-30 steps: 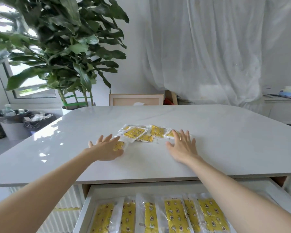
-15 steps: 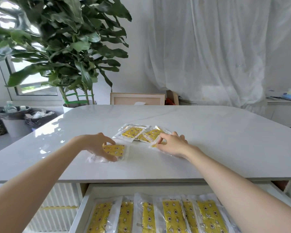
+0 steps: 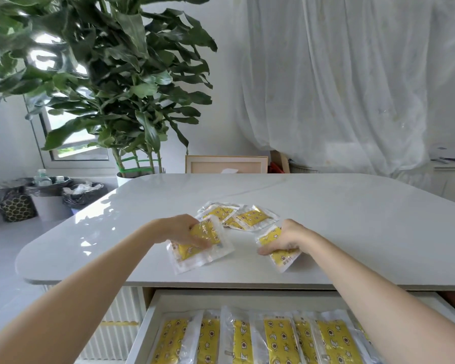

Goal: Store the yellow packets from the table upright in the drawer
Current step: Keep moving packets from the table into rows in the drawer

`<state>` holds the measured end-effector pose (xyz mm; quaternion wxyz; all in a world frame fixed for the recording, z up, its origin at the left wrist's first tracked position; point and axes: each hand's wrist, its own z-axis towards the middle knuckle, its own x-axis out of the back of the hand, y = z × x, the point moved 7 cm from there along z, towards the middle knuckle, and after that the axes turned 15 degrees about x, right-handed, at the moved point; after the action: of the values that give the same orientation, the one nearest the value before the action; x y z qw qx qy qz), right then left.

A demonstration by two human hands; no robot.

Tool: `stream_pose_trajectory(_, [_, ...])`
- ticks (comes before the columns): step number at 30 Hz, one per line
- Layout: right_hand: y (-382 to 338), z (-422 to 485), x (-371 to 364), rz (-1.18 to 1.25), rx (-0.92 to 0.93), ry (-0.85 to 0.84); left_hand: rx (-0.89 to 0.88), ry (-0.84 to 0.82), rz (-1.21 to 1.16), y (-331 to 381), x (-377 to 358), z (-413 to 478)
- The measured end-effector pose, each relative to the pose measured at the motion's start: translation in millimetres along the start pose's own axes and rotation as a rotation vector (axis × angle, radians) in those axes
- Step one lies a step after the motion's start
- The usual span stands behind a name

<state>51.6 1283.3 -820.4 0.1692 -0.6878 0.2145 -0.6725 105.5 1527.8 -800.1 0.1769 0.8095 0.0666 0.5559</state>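
Note:
My left hand (image 3: 180,231) grips a yellow packet in clear wrap (image 3: 204,249), lifted and tilted above the white table (image 3: 352,232). My right hand (image 3: 286,239) grips a second yellow packet (image 3: 281,254), raised just off the tabletop near the front edge. A small pile of yellow packets (image 3: 243,215) lies flat on the table just beyond both hands. Below the table's front edge an open white drawer (image 3: 153,311) holds several yellow packets (image 3: 276,340) standing upright side by side.
A large potted plant (image 3: 121,82) stands behind the table's far left corner. Bins with bags (image 3: 50,195) sit on the floor at left. A framed board (image 3: 226,164) leans behind the table. White curtains (image 3: 352,74) hang at the back right.
Both hands closed on packets and pulled them back from the pile towards the table's front edge, lifting them off the surface. The view has tilted down slightly.

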Motion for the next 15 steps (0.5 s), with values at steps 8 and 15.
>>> stream_pose_trajectory(8, [14.6, -0.7, -5.4, 0.262, 0.057, 0.277, 0.045, 0.306, -0.240, 25.7, 5.8, 42.9])
stream_pose_trajectory(15, [1.4, -4.8, -5.1, 0.088, 0.065, 0.451, 0.133, 0.322, -0.150, 23.4, -21.4, 67.1])
